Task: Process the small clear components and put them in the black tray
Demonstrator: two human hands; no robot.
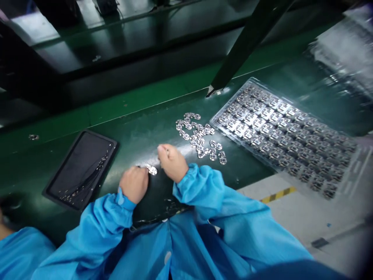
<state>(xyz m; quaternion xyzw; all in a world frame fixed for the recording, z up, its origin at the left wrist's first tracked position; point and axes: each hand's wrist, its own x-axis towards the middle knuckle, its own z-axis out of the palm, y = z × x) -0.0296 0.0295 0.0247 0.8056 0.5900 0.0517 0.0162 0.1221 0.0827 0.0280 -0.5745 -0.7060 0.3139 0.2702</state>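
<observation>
My left hand (pixel 134 184) pinches a small shiny metal part (pixel 151 169) at its fingertips, over a dark mat (pixel 157 198) on the green bench. My right hand (pixel 172 162) sits just beyond it with its fingers closed, and I see nothing clearly between them. A loose scatter of similar metal parts (pixel 198 136) lies just past my right hand. Further right, a clear blister tray (pixel 282 136) holds rows of parts. To the left, a black tray (pixel 81 169) holds a thin line of small pieces. Blue sleeves cover both my arms.
A dark diagonal bar (pixel 250 42) reaches down to the bench's far side. Shiny plastic sheeting (pixel 344 50) lies at the upper right. Beyond the bench's right edge is a pale floor with yellow-and-black tape (pixel 278 194). Another blue sleeve (pixel 20 252) shows at the lower left.
</observation>
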